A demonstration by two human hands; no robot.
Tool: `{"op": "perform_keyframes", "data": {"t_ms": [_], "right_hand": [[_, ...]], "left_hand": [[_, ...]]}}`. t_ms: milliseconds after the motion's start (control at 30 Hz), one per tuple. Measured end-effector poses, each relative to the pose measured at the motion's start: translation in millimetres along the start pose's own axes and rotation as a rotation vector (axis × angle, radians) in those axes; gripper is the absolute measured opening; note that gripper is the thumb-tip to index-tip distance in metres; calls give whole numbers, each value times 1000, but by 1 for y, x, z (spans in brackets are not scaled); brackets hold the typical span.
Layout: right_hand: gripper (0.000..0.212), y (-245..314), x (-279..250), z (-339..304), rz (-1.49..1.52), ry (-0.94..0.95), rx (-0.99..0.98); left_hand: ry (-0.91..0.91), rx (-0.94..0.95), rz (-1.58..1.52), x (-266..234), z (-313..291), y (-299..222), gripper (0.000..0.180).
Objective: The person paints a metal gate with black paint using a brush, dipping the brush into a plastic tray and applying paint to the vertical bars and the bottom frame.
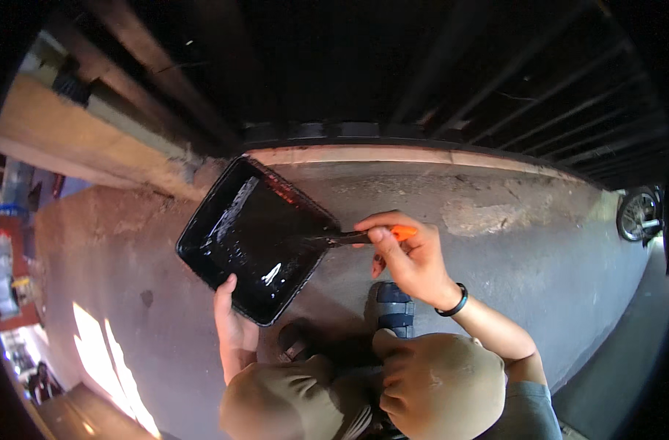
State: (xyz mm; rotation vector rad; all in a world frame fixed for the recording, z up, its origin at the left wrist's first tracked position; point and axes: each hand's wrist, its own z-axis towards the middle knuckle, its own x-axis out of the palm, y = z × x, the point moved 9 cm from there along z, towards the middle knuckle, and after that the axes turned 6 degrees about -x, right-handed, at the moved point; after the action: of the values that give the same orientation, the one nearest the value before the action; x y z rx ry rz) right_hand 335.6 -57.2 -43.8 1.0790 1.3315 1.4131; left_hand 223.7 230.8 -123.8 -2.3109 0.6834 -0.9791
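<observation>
A square black tray (204,214), wet inside with glossy black paint, is tilted in front of my knees. My left hand (236,326) grips its near left rim, thumb over the edge and the other fingers hidden underneath. In my right hand (413,262) is a paintbrush (350,238) with a dark body and an orange handle end, pinched between thumb and fingers. The brush's tip reaches over the tray's right rim into the tray, where its bristles blend with the dark paint.
A dark slatted metal gate (334,73) rises ahead, above a pale sill strip (393,154). Grey concrete floor (510,271) lies below. A wheel (637,214) stands at the far right. Shelves of goods (8,275) line the far left. My sandalled foot (395,308) is below the right hand.
</observation>
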Motion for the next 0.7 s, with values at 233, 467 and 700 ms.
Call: {"op": "perform_keyframes", "data": {"t_ms": [233,467,700], "right_hand": [[34,-1,6,46,166,-113,100],[26,66,80,128,-555,51,-474],[25,32,134,162,-934,243,-882]], "left_hand": [[-65,-21,-12,-36,2,-8,55],[-144,-6,-106,-83,-10,-14,59],[-170,9,-175,-114,-31,-14,58]]}}
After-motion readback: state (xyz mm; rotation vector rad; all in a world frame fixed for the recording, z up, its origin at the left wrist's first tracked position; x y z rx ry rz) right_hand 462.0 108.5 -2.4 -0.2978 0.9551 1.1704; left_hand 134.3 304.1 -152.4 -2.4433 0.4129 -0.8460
